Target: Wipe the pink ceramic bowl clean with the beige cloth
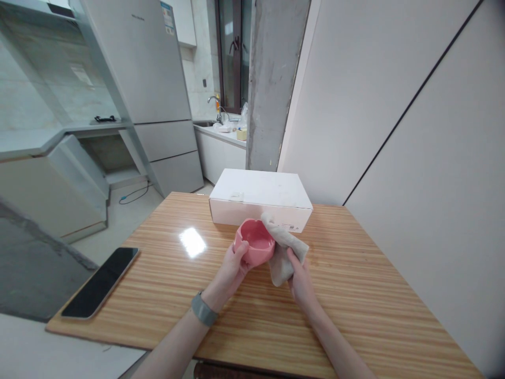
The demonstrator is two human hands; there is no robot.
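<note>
A grey wristband (204, 309) circles the left wrist, with a smartphone (101, 284) lying face up well off to its left on the wood-grain desk (355, 295). The left hand (235, 263) is curled around the near-left side of a pink bowl (258, 256), thumb over the rim. The right hand (300, 276) is closed on a pale grey cloth (282, 263), which touches the bowl's right side. Bowl and cloth are over the desk, before a white cardboard box (260, 188). Farther back stand a refrigerator (153, 79) and a curved faucet (219, 108).
</note>
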